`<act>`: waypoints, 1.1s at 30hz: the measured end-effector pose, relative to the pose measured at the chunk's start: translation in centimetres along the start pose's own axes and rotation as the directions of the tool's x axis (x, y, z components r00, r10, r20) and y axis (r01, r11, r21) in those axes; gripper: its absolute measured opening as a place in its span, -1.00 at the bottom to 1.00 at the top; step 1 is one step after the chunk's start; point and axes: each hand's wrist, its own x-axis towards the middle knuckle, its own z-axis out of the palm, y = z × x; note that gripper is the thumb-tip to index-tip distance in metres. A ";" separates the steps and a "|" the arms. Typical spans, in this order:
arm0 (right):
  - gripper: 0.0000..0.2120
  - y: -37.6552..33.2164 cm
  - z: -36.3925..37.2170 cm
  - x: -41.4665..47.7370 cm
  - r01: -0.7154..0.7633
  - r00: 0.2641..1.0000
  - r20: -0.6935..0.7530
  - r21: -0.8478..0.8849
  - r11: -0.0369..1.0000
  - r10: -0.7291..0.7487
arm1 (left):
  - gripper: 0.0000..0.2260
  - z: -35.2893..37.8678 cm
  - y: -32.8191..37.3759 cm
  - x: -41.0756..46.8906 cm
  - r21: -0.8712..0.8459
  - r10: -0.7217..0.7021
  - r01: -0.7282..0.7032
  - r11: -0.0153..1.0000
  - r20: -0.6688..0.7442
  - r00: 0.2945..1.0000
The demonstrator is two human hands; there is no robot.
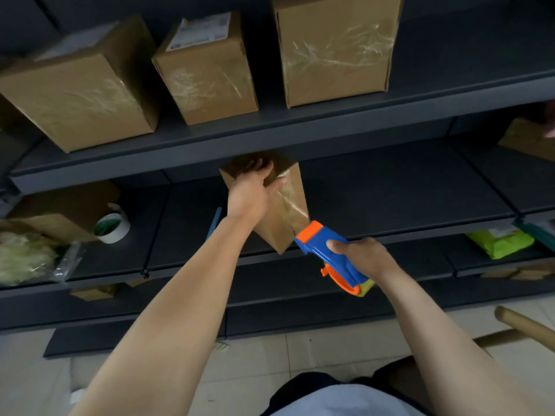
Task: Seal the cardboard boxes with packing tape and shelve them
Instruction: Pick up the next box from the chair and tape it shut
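A tall cardboard box (282,217) stands at the front of the middle shelf (390,187), one corner turned toward me. My left hand (250,189) presses down on its top, fingers curled over the far edge. My right hand (362,256) grips a blue and orange tape dispenser (327,250). The dispenser's orange head touches the box's right face, where a strip of clear tape runs up from it to the top. Three taped cardboard boxes (81,94) (210,70) (336,49) stand on the upper shelf.
On the middle shelf's left lie a white tape roll (112,226), another cardboard box (63,208) and a bag of pale filler (27,256). A green packet (500,243) lies at the right. A wooden chair part (522,325) stands over the tiled floor at lower right.
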 end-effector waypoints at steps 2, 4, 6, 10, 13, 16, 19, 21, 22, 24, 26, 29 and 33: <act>-0.51 -1.2 -1.4 -0.2 -0.005 0.999 -0.035 -0.024 1.000 0.004 | -0.50 -0.8 0.1 -0.2 -0.136 -0.063 0.057 0.989 -0.045 0.997; -0.53 -2.9 -2.9 -0.7 -0.010 0.997 -0.083 -0.085 0.996 0.003 | -0.50 -1.7 -0.4 -0.3 -0.284 -0.148 0.125 0.951 -0.063 0.987; -0.57 -4.7 -4.0 -1.2 -0.002 0.993 -0.114 -0.171 0.985 -0.018 | -0.52 -2.2 -1.6 -0.2 -0.420 -0.238 0.196 0.886 -0.050 0.970; -0.60 -7.2 -3.9 -1.9 0.043 0.992 -0.101 -0.272 0.961 -0.073 | -0.52 -1.8 -5.0 -0.1 -0.598 -0.361 0.332 0.729 0.075 0.929; -0.61 -9.0 -2.9 -1.9 0.047 0.995 -0.071 -0.298 0.953 -0.071 | -0.53 -1.6 -7.2 0.2 -0.596 -0.402 0.381 0.707 0.106 0.910; -0.61 -11.0 -1.6 -1.2 0.057 0.998 -0.017 -0.270 0.961 -0.064 | -0.55 -1.7 -8.4 0.7 -0.476 -0.455 0.438 0.763 0.086 0.886; -0.62 -12.6 -0.2 -0.2 0.077 0.997 0.021 -0.265 0.961 -0.074 | -0.53 -1.1 -6.7 0.4 0.106 -0.341 0.337 0.935 0.016 0.940; -0.61 -13.3 0.2 0.4 0.080 0.997 0.021 -0.258 0.963 -0.077 | -0.54 0.2 -5.2 -0.1 0.163 -0.211 0.190 0.968 0.123 0.970; -0.61 -13.5 0.3 0.7 0.076 0.997 0.014 -0.260 0.963 -0.075 | -0.53 0.8 -4.8 -0.3 0.133 -0.204 0.180 0.975 0.203 0.958; -0.61 -13.8 0.3 1.3 0.073 0.997 0.011 -0.257 0.964 -0.073 | -0.51 1.6 -4.9 -0.6 0.142 -0.198 0.162 0.977 0.302 0.932; -0.62 -13.8 0.1 1.9 0.080 0.997 0.021 -0.251 0.965 -0.078 | -0.51 1.8 -5.4 -0.3 0.197 -0.203 0.143 0.970 0.329 0.922; -0.61 -13.0 -0.9 2.6 0.085 0.995 0.059 -0.214 0.973 -0.074 | -0.53 1.9 -5.8 0.2 0.229 -0.211 0.138 0.964 0.336 0.918; -0.60 -9.7 -4.2 2.5 0.048 0.996 0.077 -0.181 0.982 -0.035 | -0.54 2.4 -6.0 0.2 0.249 -0.206 0.126 0.960 0.326 0.923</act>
